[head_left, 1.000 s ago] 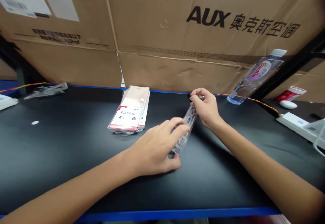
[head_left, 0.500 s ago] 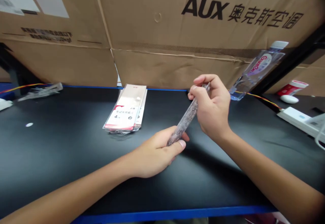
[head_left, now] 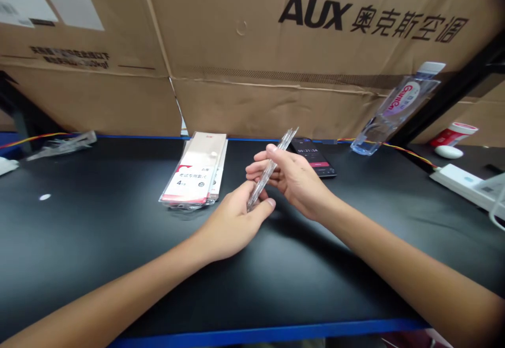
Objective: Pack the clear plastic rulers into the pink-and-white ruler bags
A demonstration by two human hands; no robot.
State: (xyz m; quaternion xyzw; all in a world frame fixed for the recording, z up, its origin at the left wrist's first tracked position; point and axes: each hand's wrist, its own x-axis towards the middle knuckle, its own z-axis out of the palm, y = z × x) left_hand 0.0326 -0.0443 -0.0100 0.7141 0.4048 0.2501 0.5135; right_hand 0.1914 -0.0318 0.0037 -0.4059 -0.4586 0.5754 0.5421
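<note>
A thin stack of clear plastic rulers (head_left: 268, 174) is held edge-on above the black table, tilted with its top toward the upper right. My left hand (head_left: 235, 221) grips the lower end between thumb and fingers. Higher up, my right hand (head_left: 296, 182) has its thumb on the near side and its fingers behind, closed on the same stack. The top ends of the pieces fan slightly apart. To the left of my hands lies a pile of flat, clear-wrapped packets (head_left: 193, 171) with white and red printed fronts.
A phone (head_left: 321, 166) showing a running timer lies behind my right hand. A clear water bottle (head_left: 389, 108) leans at the back right, near a white power strip (head_left: 467, 187). Crumpled plastic wrap (head_left: 65, 143) lies back left. A large cardboard box (head_left: 252, 48) walls off the back.
Both hands have shifted left with the stack, and the right hand has come lower. Its fingers have straightened, the stack's top ends now show, and the phone has come into view.
</note>
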